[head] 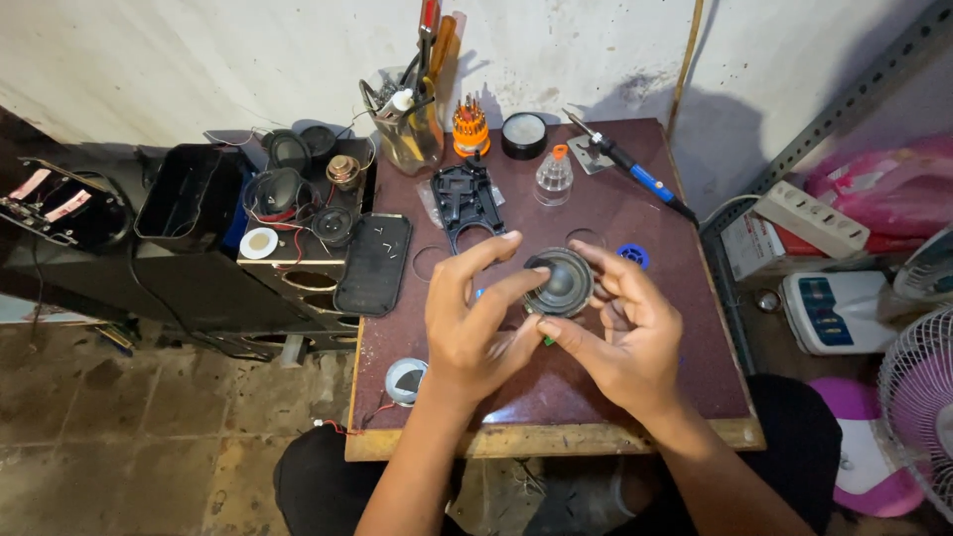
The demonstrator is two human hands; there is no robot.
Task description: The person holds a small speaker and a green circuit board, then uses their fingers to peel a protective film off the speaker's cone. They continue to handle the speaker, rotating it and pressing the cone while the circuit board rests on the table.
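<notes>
Both forearms converge from below. Left hand: fingers spread, index and thumb extended forward. Right hand: fingers curled inward, grip pinching, palm up.

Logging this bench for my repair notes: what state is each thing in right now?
Round speaker driver: held up between both hands, cone showing.
Left hand: fingertips on driver.
Right hand: gripping driver's edge.
Soldering iron: lying flat.
Black plastic frame: lying flat.

soldering iron, screwdriver set, black frame on table.
</notes>
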